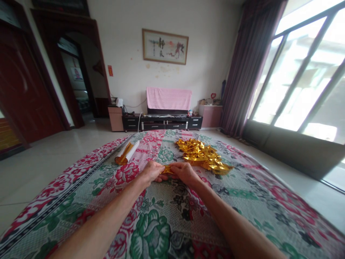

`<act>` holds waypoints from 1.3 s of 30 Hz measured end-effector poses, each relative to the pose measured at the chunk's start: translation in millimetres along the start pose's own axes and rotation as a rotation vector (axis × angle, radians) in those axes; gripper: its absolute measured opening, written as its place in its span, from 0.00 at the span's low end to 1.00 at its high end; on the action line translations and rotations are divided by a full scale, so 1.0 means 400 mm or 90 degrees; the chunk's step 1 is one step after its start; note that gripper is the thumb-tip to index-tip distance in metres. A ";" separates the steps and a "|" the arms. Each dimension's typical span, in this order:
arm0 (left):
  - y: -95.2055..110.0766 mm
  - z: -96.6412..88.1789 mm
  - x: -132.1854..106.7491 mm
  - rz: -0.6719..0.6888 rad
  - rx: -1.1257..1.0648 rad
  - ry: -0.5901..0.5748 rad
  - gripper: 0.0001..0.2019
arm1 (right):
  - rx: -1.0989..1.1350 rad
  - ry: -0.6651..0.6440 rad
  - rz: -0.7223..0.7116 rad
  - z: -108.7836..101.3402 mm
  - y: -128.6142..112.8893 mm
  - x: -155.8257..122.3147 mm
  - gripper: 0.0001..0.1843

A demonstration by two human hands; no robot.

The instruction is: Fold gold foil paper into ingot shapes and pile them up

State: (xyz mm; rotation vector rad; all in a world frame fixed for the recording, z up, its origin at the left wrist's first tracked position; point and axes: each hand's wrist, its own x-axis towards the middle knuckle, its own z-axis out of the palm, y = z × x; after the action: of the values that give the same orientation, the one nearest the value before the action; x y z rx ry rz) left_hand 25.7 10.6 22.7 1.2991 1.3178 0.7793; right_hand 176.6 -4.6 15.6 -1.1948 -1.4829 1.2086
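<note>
Head view, left hand: the left hand (153, 170) has its thumb and fingers pinched on the left end of a small gold foil piece (166, 168).
Head view, right hand: the right hand (184, 171) pinches the other end of the same piece, facing the left hand.
Foil piece: held between the two hands, over the middle of the flowered cloth (151, 233); its exact folds are too small to tell.
Gold pile: a heap of shiny, pointed foil shapes (202, 154) lies on the cloth, beyond the right hand and to its right.
Roll: a white and gold roll (132, 151) lies slantwise on the cloth, beyond the left hand and to its left, well apart from the heap.
Far wall: a framed picture (165, 46) hangs above a pink towel (169, 98) draped over a dark low cabinet (164, 124).
Right side: a purple curtain (239, 68) hangs beside a bright window (309, 72).
Left side: a dark red door (24, 82) stands above the pale tiled floor (54, 149).
</note>
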 end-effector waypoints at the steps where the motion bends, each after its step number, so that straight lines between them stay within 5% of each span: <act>1: 0.001 -0.005 -0.001 -0.002 -0.008 -0.010 0.10 | 0.003 0.003 0.003 -0.001 -0.005 -0.003 0.11; 7: 0.021 -0.031 -0.017 -0.011 -0.079 -0.065 0.21 | 0.121 0.001 0.047 -0.015 -0.038 -0.023 0.20; 11: 0.028 -0.034 -0.020 -0.024 -0.102 -0.042 0.29 | 0.051 0.068 0.016 -0.023 -0.029 -0.018 0.20; 15: 0.027 -0.040 -0.014 -0.054 -0.141 -0.019 0.30 | -0.229 0.261 -0.246 -0.030 -0.008 -0.016 0.13; 17: 0.027 -0.043 -0.014 -0.068 -0.151 -0.020 0.30 | -0.344 0.254 -0.389 -0.030 -0.003 -0.021 0.11; 20: 0.030 -0.043 -0.016 -0.070 -0.143 -0.019 0.30 | -0.476 0.202 -0.470 -0.026 0.001 -0.027 0.12; 25: 0.027 -0.043 -0.009 -0.042 -0.025 0.001 0.33 | -0.560 0.204 -0.490 -0.027 0.008 -0.024 0.10; 34: -0.008 -0.056 0.013 0.123 0.114 0.226 0.29 | -0.484 0.276 -0.431 -0.035 0.017 -0.023 0.10; 39: -0.022 -0.034 0.006 0.202 0.243 0.222 0.23 | -0.526 0.281 -0.406 -0.100 -0.013 -0.021 0.09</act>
State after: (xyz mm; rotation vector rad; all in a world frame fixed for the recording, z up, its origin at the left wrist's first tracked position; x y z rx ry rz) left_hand 10.8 14.3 16.5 1.7631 1.6130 1.0435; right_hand 216.2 -6.5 27.0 -1.2227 -1.8480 -0.1327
